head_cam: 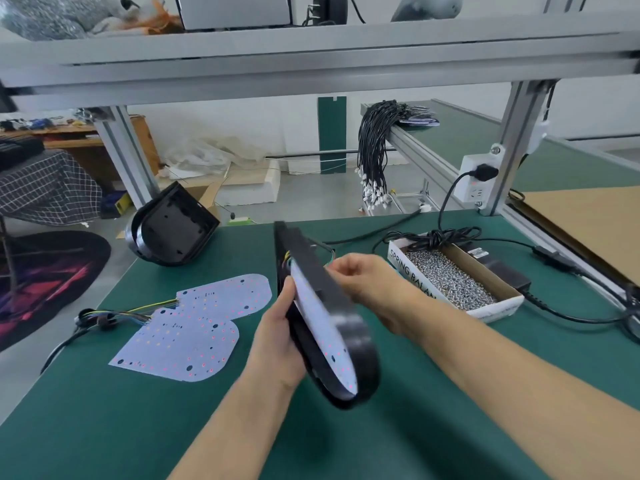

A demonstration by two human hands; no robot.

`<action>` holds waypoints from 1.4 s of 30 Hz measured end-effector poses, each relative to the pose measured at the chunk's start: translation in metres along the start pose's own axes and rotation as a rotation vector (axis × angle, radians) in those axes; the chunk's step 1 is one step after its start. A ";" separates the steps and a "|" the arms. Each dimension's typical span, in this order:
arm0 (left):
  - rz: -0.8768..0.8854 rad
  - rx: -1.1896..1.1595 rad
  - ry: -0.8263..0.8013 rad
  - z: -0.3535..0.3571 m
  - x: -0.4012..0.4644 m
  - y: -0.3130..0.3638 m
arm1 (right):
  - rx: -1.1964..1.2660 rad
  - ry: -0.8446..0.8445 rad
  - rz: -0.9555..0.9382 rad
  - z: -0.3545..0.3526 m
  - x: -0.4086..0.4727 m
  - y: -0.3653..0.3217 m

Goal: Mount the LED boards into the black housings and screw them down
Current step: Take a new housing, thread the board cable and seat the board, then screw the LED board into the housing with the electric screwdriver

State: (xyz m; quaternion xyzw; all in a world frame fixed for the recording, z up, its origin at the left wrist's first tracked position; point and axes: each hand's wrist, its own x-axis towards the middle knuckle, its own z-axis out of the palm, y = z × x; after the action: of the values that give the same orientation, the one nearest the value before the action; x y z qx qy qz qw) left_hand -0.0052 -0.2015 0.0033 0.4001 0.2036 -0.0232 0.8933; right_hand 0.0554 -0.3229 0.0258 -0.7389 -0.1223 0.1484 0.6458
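Left hand (277,341) grips black housing (343,327) on edge, LED board (322,317) half seated; right hand (360,275) pinches its wires. Feed wires through first (don't trap them), then press flat.

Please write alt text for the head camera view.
Both hands hold a black housing tilted on edge above the green bench, a white LED board seated inside. Two more LED boards lie left, a screw box right.
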 end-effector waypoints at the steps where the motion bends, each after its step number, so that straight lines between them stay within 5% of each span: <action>1: -0.027 0.018 -0.034 0.001 0.002 0.005 | 0.011 0.042 0.059 -0.005 0.000 -0.001; 5: -0.021 0.254 0.069 -0.011 0.016 0.012 | 0.251 0.017 0.250 -0.031 -0.010 -0.007; 11: 0.145 0.498 0.187 -0.015 0.018 -0.005 | -0.320 0.057 0.089 -0.028 -0.021 0.024; 15: 0.301 0.696 0.220 -0.016 0.021 -0.010 | -0.261 0.081 0.116 -0.026 -0.019 0.032; 20: 0.257 0.723 0.162 -0.021 0.025 -0.009 | -0.259 0.116 0.136 -0.020 -0.017 0.036; 27: 0.330 0.728 0.279 -0.028 0.034 -0.011 | -1.092 0.278 0.004 -0.052 -0.045 0.021; 31: 0.423 0.965 0.400 -0.027 0.031 -0.012 | -1.495 0.213 0.120 -0.056 -0.064 0.027; 39: 0.475 1.261 0.422 -0.033 0.014 -0.015 | -1.466 0.151 0.321 -0.052 -0.041 0.016; 42: 0.489 1.301 0.425 -0.037 0.009 -0.015 | -0.871 0.157 0.405 -0.059 -0.038 0.020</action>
State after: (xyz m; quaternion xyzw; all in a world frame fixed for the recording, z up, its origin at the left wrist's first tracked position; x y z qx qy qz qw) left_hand -0.0130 -0.1839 -0.0326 0.8805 0.2222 0.1390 0.3951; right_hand 0.0427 -0.3937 0.0158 -0.9584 0.0221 0.1499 0.2420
